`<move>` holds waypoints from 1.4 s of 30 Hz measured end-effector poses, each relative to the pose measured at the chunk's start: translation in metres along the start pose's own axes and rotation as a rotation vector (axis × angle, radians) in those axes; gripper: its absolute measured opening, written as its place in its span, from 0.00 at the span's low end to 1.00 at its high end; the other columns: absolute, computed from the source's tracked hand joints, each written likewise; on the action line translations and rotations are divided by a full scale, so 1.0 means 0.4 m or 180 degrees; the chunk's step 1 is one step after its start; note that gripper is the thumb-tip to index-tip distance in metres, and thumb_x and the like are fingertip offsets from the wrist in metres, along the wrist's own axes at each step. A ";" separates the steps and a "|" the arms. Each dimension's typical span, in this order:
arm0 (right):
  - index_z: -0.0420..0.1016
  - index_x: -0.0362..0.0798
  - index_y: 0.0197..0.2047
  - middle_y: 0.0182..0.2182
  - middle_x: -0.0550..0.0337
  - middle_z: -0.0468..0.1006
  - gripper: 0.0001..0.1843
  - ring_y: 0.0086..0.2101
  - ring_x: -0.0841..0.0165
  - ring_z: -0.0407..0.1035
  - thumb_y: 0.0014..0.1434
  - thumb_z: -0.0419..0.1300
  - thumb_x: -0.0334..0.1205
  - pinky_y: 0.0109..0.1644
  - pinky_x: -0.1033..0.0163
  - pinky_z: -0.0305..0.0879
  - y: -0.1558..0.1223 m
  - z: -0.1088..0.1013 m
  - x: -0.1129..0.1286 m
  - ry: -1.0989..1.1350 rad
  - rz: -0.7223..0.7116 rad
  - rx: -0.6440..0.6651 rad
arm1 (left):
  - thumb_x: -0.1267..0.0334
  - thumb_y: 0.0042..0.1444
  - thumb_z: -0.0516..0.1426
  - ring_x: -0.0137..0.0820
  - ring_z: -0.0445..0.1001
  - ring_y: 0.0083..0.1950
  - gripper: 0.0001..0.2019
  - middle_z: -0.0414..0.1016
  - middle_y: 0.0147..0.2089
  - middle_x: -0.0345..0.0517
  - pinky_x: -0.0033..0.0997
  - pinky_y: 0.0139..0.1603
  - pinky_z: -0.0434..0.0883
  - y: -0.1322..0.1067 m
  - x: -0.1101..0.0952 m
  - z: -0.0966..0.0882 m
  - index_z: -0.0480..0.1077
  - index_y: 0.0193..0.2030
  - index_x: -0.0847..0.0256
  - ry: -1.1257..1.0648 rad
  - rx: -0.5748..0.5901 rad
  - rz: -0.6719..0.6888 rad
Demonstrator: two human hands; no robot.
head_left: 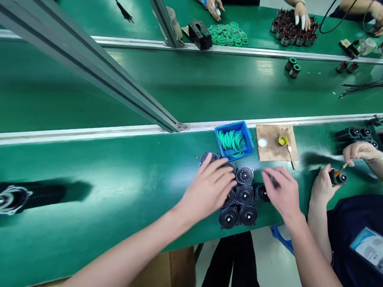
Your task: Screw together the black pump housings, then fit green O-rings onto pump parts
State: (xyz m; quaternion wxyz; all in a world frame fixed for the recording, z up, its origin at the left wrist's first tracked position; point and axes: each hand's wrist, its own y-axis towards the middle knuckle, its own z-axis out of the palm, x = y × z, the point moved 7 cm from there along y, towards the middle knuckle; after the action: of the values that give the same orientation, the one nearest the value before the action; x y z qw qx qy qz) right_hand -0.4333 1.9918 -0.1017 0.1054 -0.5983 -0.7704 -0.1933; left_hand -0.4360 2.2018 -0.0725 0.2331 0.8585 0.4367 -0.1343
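Observation:
My left hand point(210, 185) is open, fingers stretched over a group of round black motor housings point(244, 194) standing close together on the green bench. It partly hides several of them. My right hand point(283, 193) hovers just right of the group, slightly blurred, its fingers loosely bent and apart with nothing visible in them. Beside it, partly covered, is a black housing with a green ring point(262, 192). Behind the group sits a blue bin point(251, 145) with a bundle of green rings point(232, 141).
A cardboard piece point(264, 155) carries a yellow-rimmed pot point(283, 140) and a brush point(291, 155). At right, a co-worker's hands point(324, 187) brush a black housing. A metal post point(117, 79) slants across the left. More housings point(4, 200) stand far left.

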 end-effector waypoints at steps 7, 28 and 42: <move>0.86 0.52 0.37 0.31 0.58 0.79 0.06 0.35 0.61 0.74 0.59 0.77 0.34 0.35 0.62 0.59 0.305 0.163 0.081 -0.0360 -0.0589 0.1509 | 0.64 0.70 0.59 0.54 0.70 0.70 0.06 0.84 0.55 0.48 0.79 0.77 0.58 0.082 0.133 0.029 0.78 0.46 0.60 0.0194 0.0161 -0.0413; 0.84 0.48 0.45 0.40 0.57 0.79 0.11 0.36 0.66 0.73 0.75 0.62 0.44 0.39 0.62 0.68 0.226 0.040 0.003 0.0969 -0.0162 0.0635 | 0.47 0.73 0.55 0.52 0.54 0.81 0.25 0.71 0.72 0.57 0.80 0.80 0.31 -0.006 -0.053 0.113 0.71 0.67 0.62 0.0048 0.0418 0.0027; 0.85 0.48 0.47 0.38 0.54 0.82 0.17 0.30 0.65 0.73 0.70 0.65 0.53 0.35 0.60 0.71 0.092 0.063 -0.085 0.1698 0.0806 0.0453 | 0.58 0.74 0.55 0.49 0.58 0.80 0.12 0.78 0.66 0.55 0.78 0.81 0.39 0.006 -0.036 0.121 0.76 0.45 0.62 -0.0119 0.0225 -0.0102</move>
State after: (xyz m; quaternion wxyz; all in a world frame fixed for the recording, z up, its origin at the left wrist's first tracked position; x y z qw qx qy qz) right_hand -0.3871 1.9801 -0.1316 0.3689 -0.6088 -0.6464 -0.2745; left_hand -0.4439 2.1656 -0.1069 0.2085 0.8564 0.4409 -0.1693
